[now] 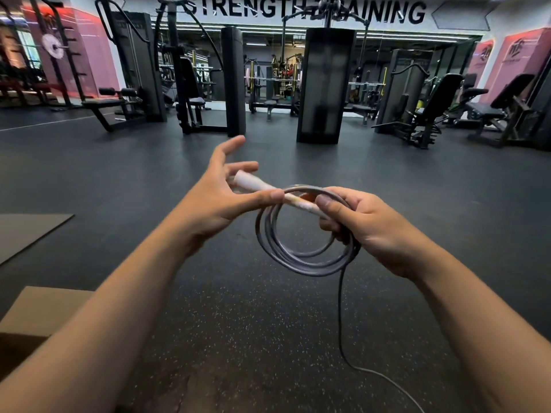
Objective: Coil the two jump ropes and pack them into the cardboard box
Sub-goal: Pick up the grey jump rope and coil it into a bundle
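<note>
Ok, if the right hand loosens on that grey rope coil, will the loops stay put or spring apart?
Probably spring apart: the rope coil stands in round, open loops rather than drooping, so the cord looks springy. Only the right hand pinches them together. The loose tail hangs limp to the floor, so it would likely drag and tug.

cardboard box: cut off by left edge, forearm covers part
rope tail: runs out at bottom edge
second handle: hidden inside right hand
</note>
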Demonstrator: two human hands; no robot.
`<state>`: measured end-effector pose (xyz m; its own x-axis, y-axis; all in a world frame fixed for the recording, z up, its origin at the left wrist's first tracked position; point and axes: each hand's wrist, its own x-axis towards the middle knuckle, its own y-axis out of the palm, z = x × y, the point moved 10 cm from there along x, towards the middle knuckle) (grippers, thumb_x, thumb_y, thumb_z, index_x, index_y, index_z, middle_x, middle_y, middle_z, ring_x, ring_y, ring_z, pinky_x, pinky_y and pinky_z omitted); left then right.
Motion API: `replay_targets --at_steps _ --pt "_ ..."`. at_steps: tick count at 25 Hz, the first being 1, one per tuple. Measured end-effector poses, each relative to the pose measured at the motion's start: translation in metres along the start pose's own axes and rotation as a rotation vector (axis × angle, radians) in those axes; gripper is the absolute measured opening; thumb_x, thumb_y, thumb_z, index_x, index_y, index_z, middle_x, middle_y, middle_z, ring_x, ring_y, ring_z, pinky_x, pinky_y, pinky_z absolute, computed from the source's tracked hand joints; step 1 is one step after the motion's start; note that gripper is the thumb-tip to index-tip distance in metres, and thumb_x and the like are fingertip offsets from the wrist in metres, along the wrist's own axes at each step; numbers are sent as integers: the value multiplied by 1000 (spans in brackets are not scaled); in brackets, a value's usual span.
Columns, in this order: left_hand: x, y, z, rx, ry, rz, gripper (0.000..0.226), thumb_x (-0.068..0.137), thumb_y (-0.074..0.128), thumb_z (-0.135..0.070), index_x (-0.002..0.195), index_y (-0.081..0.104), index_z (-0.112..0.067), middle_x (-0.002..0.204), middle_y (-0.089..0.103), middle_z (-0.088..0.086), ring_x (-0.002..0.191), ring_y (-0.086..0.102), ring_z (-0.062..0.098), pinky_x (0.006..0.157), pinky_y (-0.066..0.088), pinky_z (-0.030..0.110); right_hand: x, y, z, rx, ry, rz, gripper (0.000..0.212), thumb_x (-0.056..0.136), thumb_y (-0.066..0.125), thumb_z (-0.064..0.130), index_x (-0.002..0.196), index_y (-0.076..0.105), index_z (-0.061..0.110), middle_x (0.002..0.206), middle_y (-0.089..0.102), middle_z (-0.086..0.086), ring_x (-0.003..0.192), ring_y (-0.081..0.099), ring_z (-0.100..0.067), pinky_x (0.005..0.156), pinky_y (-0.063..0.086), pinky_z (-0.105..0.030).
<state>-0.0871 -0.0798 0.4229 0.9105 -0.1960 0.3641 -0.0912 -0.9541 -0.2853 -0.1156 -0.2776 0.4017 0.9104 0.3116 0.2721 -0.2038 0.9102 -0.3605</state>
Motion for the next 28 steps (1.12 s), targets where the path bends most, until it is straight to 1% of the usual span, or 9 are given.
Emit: replay_targets --at_steps 2,5,9,12,15,18,21,24,28 --pt "-2 -2 -21 223 55 114 107 57 90 -62 148 37 -43 138 61 -18 132 52 -4 113 38 28 -4 9 -1 -64 36 114 28 103 56 32 123 65 14 69 51 12 62 48 -1 57 36 -18" --pt "-14 40 -25 405 24 408 95 56 90 -59 139 51 -35 126 70 -17 122 61 -4 113 44 32 -7 33 4 -66 60 245 32 97 60 35 123 50 18 67 55 10 59 49 -1 55 37 -16" --pt "-33 84 4 173 -195 627 25 83 83 -27 100 73 -12 87 79 3 80 76 21 85 62 34 -2 39 11 -84 4 197 39 92 52 54 104 39 19 69 75 2 59 47 -13 57 39 -27" --pt "-36 93 13 122 -248 586 28 86 80 -36 88 70 -9 69 64 3 60 58 17 60 51 27 2 34 4 -222 -41 134 46 88 49 69 99 42 25 72 75 -8 66 59 -27 68 48 -47" --pt "-30 94 9 276 -139 544 47 83 80 -47 86 64 -3 62 47 0 56 45 17 56 40 31 4 24 9 -255 -99 27 50 93 44 71 98 49 21 68 66 -5 64 52 -20 65 44 -39" --pt "-26 90 -4 176 -57 507 44 89 73 -45 81 60 -3 61 48 -4 55 43 18 54 38 32 4 -8 16 -40 -107 -176 61 97 36 68 92 62 12 66 56 -13 53 47 -19 47 38 -27" --pt "-19 78 -13 -169 -28 359 37 90 66 -42 77 50 -10 57 38 -6 47 33 12 48 34 25 -3 -40 -6 112 -13 -323 76 99 33 67 85 70 2 54 55 -12 43 47 -22 41 36 -24" --pt "-7 55 -10 -627 -27 70 35 92 61 -45 72 46 -20 56 33 -9 43 30 7 46 38 22 -4 -41 -37 39 66 -257 84 97 33 76 70 73 8 47 38 -5 43 36 -21 50 30 -33" --pt "-8 53 6 -1001 -47 -247 37 101 51 -47 78 45 -19 58 38 -7 48 44 9 55 50 29 -1 12 -38 110 56 -73 83 86 37 86 95 67 9 62 47 3 52 36 -10 51 29 -23"
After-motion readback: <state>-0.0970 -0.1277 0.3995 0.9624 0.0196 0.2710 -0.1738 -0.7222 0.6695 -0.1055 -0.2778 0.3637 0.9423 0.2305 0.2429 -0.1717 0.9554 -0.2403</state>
